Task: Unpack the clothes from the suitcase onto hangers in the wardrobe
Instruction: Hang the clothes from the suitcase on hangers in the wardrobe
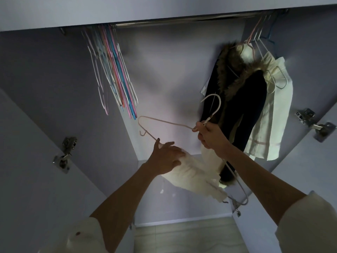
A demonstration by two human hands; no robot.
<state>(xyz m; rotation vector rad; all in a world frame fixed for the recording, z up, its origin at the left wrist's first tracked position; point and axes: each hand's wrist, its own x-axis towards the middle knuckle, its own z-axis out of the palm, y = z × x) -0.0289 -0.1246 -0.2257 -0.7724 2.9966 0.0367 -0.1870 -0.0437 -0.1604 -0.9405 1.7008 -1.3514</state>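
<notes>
My right hand (209,135) grips a pale hanger (164,122) at its neck, just below the hook, in front of the open wardrobe. A white garment (198,177) hangs over the hanger's lower bar and droops toward the bottom right. My left hand (166,155) rests on the garment's upper left end by the bar, fingers bent over the cloth. The suitcase is out of view.
The wardrobe rail (182,21) runs across the top. A bunch of empty coloured hangers (116,75) hangs at its left. At the right hang a dark fur-trimmed coat (242,110) and a white garment (273,114). Door hinges (65,154) flank the opening.
</notes>
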